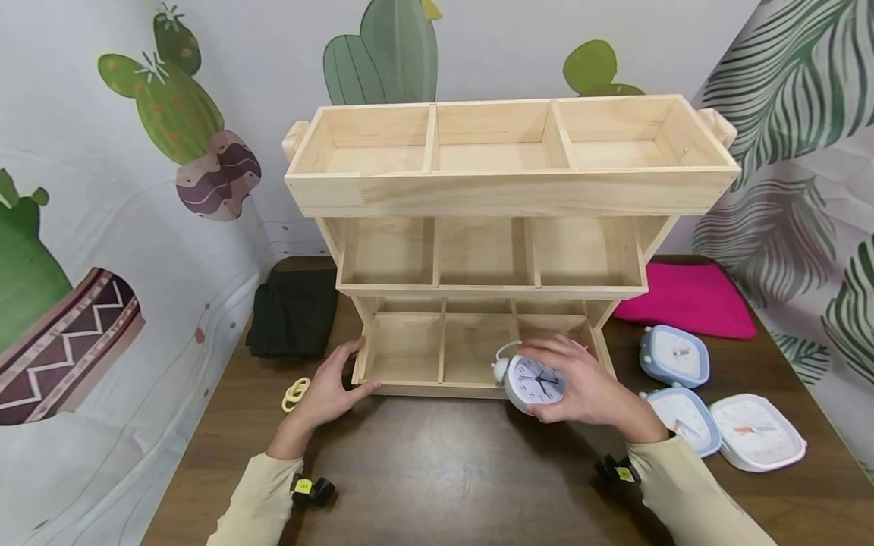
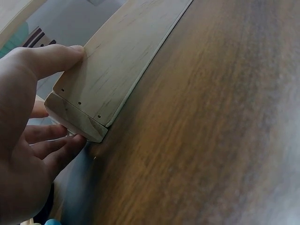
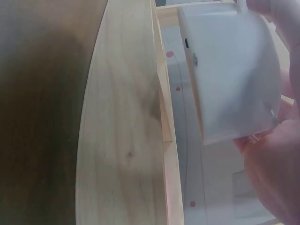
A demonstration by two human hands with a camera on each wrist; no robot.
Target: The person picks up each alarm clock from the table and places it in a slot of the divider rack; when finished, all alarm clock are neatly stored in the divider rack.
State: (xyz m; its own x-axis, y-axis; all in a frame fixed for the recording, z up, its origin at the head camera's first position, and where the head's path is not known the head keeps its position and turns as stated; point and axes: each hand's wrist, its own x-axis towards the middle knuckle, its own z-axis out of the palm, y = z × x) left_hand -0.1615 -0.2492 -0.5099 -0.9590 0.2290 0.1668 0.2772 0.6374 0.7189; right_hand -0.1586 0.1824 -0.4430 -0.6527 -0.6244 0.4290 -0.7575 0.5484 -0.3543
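Left hand [image 1: 329, 388] grips the rack [image 1: 512, 195] low; right hand [image 1: 580, 379] curls round a clock [image 1: 538, 381].

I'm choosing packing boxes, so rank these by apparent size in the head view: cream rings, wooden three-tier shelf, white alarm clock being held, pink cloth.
1. Wooden three-tier shelf
2. Pink cloth
3. White alarm clock, partly covered by the right hand
4. Cream rings

White clock [image 1: 538, 381], pale wood-grained shelf [image 1: 512, 195]
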